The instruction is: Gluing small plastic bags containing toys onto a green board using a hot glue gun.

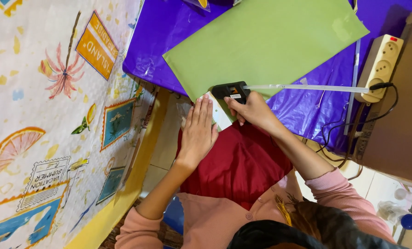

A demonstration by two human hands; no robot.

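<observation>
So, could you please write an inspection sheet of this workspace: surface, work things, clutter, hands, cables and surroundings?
Surface: table under a shiny purple plastic cover.
Work things: large green paper sheet; black glue gun with a clear glue stick in its back; small white folded card at the sheet's corner.
Clutter: spare clear glue stick; bottles with blue caps on the floor.
Hands: right hand has its grip on the glue gun; left hand lies flat on the card.
Cables: black cable plugged into a cream power strip.
Surroundings: printed holiday-pattern cloth at one side.
</observation>
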